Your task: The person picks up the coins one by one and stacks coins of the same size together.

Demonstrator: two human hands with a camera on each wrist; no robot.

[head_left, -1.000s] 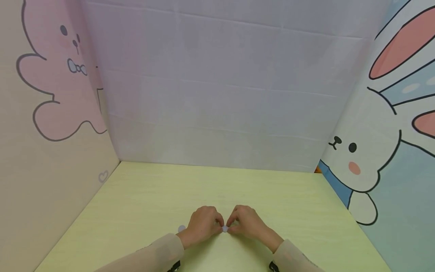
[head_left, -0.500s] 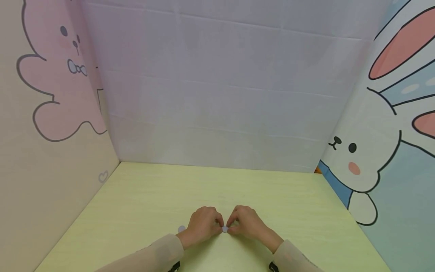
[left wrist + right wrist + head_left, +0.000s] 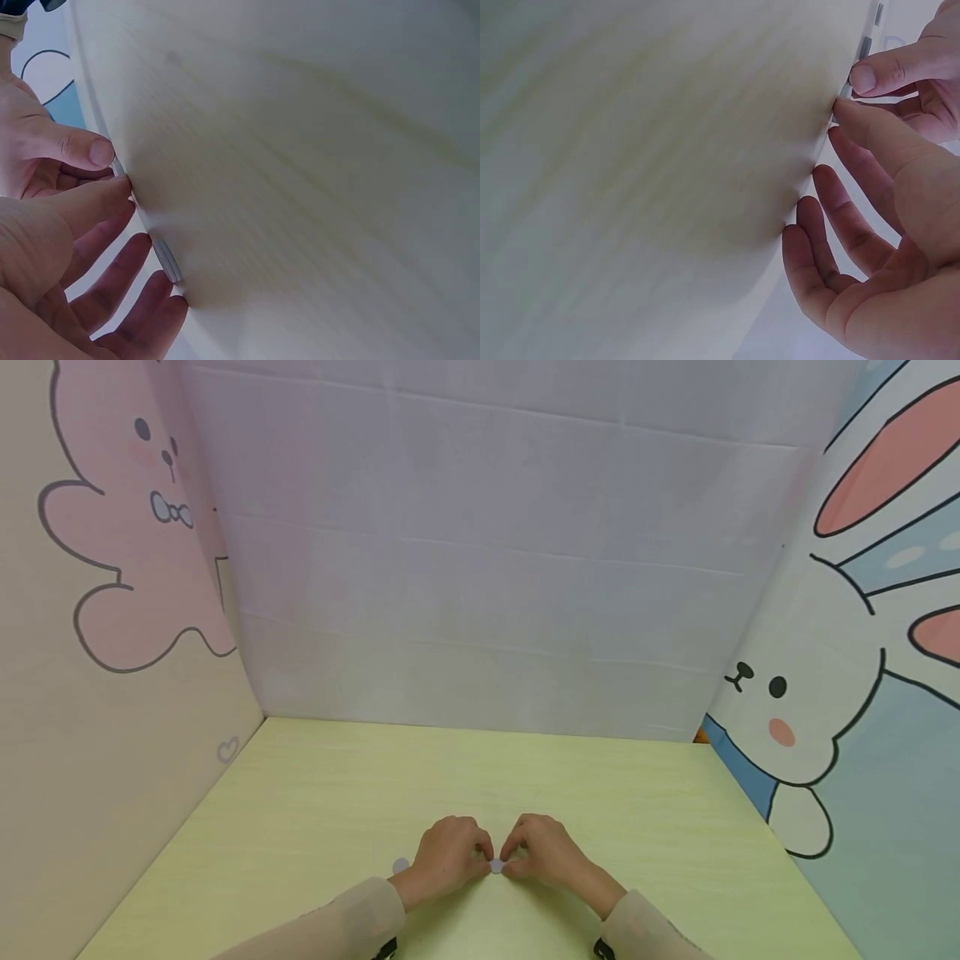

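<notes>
A small pale grey disc (image 3: 497,866) lies between the two hands in the head view. My left hand (image 3: 452,853) grips its left edge with thumb and index finger; my right hand (image 3: 551,852) grips the opposite edge. In the left wrist view the thin edge of this disc (image 3: 118,166) shows between the thumbs. The remaining fingers of both hands are bent, their tips right at the tabletop. A second grey disc (image 3: 401,865) lies just left of my left wrist, partly covered by it. The left wrist view also shows a short grey stack (image 3: 166,260) beside my left fingertips.
The pale yellow tabletop (image 3: 480,785) extends behind the hands to a whitish back sheet (image 3: 480,568). Side panels with a pink bear (image 3: 142,552) and a white rabbit (image 3: 817,693) border it. Grey pieces (image 3: 865,49) show beyond the left thumb in the right wrist view.
</notes>
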